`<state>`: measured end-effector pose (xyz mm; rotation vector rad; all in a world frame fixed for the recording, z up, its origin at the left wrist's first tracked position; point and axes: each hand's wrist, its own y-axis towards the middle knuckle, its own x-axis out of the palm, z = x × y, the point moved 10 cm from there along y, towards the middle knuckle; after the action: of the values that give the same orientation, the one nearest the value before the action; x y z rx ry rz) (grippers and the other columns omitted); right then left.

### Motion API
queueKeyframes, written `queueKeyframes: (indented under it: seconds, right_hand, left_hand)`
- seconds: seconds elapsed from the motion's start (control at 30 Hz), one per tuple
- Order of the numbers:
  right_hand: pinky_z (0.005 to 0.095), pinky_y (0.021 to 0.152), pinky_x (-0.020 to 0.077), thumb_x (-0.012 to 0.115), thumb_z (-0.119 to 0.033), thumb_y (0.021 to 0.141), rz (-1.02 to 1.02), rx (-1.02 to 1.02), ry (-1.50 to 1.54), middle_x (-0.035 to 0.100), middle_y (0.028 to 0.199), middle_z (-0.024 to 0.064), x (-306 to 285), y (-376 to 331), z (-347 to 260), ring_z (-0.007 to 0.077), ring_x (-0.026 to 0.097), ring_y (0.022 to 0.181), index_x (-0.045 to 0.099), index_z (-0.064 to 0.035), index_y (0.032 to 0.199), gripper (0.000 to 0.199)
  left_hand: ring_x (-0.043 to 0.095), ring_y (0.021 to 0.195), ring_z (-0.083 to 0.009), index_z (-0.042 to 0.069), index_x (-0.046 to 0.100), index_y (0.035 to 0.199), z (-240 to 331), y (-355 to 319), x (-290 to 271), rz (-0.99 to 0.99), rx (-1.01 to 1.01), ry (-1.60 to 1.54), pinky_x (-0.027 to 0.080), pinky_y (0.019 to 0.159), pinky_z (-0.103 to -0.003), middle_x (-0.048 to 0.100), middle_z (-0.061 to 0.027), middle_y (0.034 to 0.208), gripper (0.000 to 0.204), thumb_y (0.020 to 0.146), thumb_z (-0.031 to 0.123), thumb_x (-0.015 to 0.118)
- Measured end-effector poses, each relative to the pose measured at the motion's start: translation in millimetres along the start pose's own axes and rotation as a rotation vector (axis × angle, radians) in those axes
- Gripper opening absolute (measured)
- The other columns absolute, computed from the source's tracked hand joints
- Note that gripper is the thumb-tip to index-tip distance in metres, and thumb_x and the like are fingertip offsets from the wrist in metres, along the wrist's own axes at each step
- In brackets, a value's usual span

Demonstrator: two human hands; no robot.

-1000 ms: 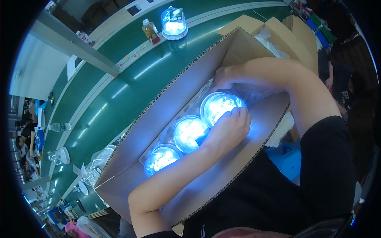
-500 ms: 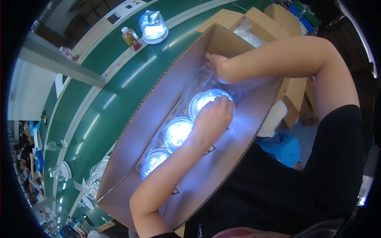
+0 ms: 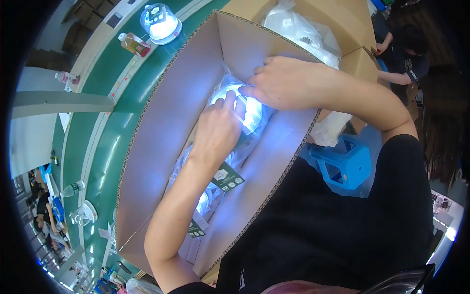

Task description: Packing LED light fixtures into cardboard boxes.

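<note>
Inside a long cardboard box [image 3: 152, 147] sits a row of lit, clear-domed lamps in clear plastic bags. The uppermost lamp [image 3: 252, 115] glows white between my hands. My left hand [image 3: 218, 130] reaches over it with bent fingers closed at its bright dome; glare and the fingers hide what they grip. From the right, my right hand [image 3: 289, 83] pinches the clear plastic at the lamp's upper edge with thumb and fingers. My left forearm partly covers two lower lamps, one of them a glowing lamp [image 3: 203, 202]. Beside them shows a dark green printed card [image 3: 227, 177].
Beyond the box runs a green worktable [image 3: 100, 157] with another lit dome lamp [image 3: 161, 24], a drink bottle [image 3: 133, 45] and a clear bottle [image 3: 73, 188]. Right of the box are an open carton [image 3: 350, 29] with plastic bags [image 3: 303, 32] and a blue stool [image 3: 345, 164]. Another person [image 3: 409, 54] works beyond.
My right hand has come out of the box's far end to the uppermost lamp, beside my left hand. The view has shifted, and green cards now show beside the lower lamps.
</note>
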<state>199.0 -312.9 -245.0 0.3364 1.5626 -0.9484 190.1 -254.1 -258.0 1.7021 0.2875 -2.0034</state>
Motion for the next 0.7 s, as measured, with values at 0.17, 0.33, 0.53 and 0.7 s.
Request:
queueKeyframes:
  seconds: [0.17, 0.33, 0.53, 0.7]
  right_hand:
    - [0.0393, 0.077, 0.0526, 0.056, -0.013, 0.091, 0.040, -0.107, -0.013, 0.068, 0.088, 0.0122, -15.1, 0.0, -4.6, 0.0279, 0.068, 0.086, 0.067, -0.0009, 0.107, 0.024]
    - [0.0392, 0.076, 0.0533, 0.057, -0.011, 0.090, 0.137, -0.090, 0.061, 0.069, 0.088, 0.0142, -15.5, -2.7, -2.8, 0.0289, 0.069, 0.085, 0.068, 0.0008, 0.104, 0.022]
    - [0.0379, 0.074, 0.0545, 0.057, -0.010, 0.089, 0.153, -0.074, 0.038, 0.071, 0.090, 0.0150, -17.0, 0.1, -0.1, 0.0290, 0.070, 0.087, 0.067, 0.0022, 0.106, 0.023]
    - [0.0374, 0.070, 0.0551, 0.057, -0.010, 0.089, 0.089, -0.023, 0.024, 0.070, 0.089, 0.0154, -13.5, 5.5, 5.0, 0.0289, 0.070, 0.086, 0.068, 0.0028, 0.108, 0.025]
  left_hand:
    - [0.066, 0.089, -0.0349, -0.001, 0.058, 0.108, -12.9, 0.7, 7.4, -0.029, -0.119, -0.068, 0.056, 0.073, -0.044, 0.060, -0.0176, 0.101, 0.023, 0.089, 0.008, 0.065]
    - [0.065, 0.091, -0.0372, -0.003, 0.058, 0.111, -9.1, -5.6, 25.3, -0.051, -0.089, -0.100, 0.056, 0.075, -0.045, 0.059, -0.0201, 0.105, 0.025, 0.087, 0.003, 0.062]
    - [0.066, 0.093, -0.0306, -0.004, 0.061, 0.100, -3.4, 2.5, 28.4, -0.007, -0.069, -0.066, 0.059, 0.068, -0.041, 0.058, -0.0166, 0.106, 0.021, 0.080, 0.002, 0.060]
    - [0.066, 0.093, -0.0297, -0.005, 0.061, 0.098, -7.1, -0.6, 30.2, 0.017, -0.123, -0.130, 0.059, 0.071, -0.041, 0.059, -0.0170, 0.107, 0.019, 0.080, 0.001, 0.059]
